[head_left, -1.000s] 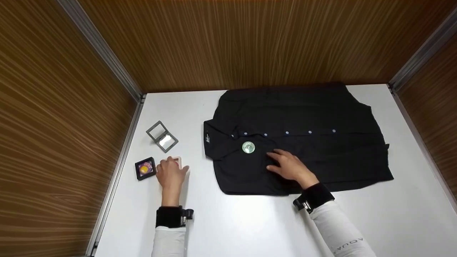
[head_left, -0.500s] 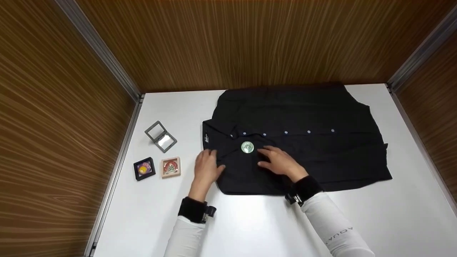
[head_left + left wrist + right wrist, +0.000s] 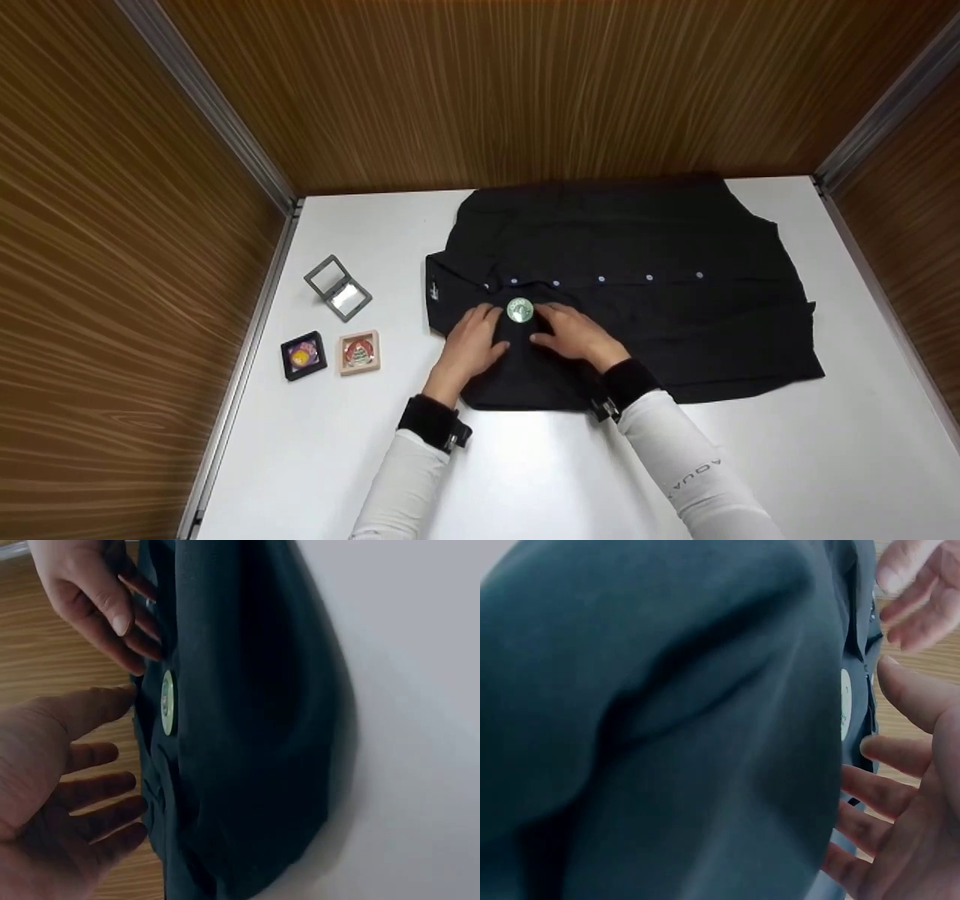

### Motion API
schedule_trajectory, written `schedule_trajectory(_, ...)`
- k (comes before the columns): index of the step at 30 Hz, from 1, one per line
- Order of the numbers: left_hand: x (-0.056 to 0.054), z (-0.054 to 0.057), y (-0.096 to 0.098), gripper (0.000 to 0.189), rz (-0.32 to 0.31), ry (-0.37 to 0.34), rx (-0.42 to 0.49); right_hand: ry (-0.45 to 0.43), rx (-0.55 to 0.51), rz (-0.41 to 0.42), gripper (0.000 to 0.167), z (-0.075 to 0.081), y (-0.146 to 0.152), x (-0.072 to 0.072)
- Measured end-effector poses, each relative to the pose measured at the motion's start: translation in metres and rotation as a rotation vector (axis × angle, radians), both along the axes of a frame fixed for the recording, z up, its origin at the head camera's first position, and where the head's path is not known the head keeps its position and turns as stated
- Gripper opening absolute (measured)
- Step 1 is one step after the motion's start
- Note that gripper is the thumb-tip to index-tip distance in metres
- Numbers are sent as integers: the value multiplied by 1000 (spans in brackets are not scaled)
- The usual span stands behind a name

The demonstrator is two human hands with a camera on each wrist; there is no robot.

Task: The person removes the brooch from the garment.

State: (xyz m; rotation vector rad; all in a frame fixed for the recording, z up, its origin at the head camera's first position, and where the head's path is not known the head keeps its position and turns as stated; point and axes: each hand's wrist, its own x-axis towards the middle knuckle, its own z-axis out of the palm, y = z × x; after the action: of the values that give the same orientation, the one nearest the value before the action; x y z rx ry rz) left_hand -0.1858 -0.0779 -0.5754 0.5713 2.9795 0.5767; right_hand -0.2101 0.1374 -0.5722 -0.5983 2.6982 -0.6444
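A black button-up shirt (image 3: 675, 330) lies flat on the white table, its collar to the left. On its chest sits a round green-and-white badge (image 3: 520, 310). My left hand (image 3: 471, 345) is over the shirt just left of the badge, fingers extended and slightly bent. Just right of the badge is my right hand (image 3: 577, 334), fingertips near its edge. Both wrist views show loosely spread fingers with nothing between them; the badge (image 3: 168, 703) appears beside the left hand (image 3: 67, 780) and the badge (image 3: 845, 705) beside the right hand (image 3: 907, 802).
Left of the shirt, a grey hinged frame (image 3: 339, 287) stands unfolded. Below it are a black-framed box (image 3: 304, 355) with a purple and yellow round piece and a light pink-framed box (image 3: 359, 352) with a red and green one. Wood-grain panels (image 3: 525, 90) wall the table.
My left hand has left the pink-framed box and come right, onto the shirt beside the badge. The right hand has shifted left toward the badge.
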Motion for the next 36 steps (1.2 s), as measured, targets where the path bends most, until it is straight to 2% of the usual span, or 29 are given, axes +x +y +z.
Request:
schedule_trajectory(7,-10,-5,16,60,-58,-8,-41,16,18,10,61,-5,-6,-6)
schedule_trajectory(13,-16,-13,21,57,-66,-11,-66,80,-19,43,49,-9,-9,-9)
schedule_trajectory(16,-18,-16,22,55,-65,-8,-60,79,-50,54,43,-11,-10,-9)
schedule_trajectory(25,-19,-21,20,45,-35,-4,37,42,-269,4,37,-14,-6,-5)
schedule_trajectory(30,-17,-23,20,43,-27,0,63,-19,-364,-23,38,-9,-5,-2)
schedule_trajectory(36,-16,-22,22,39,19,-10,161,-33,-480,1,40,-3,-7,-1)
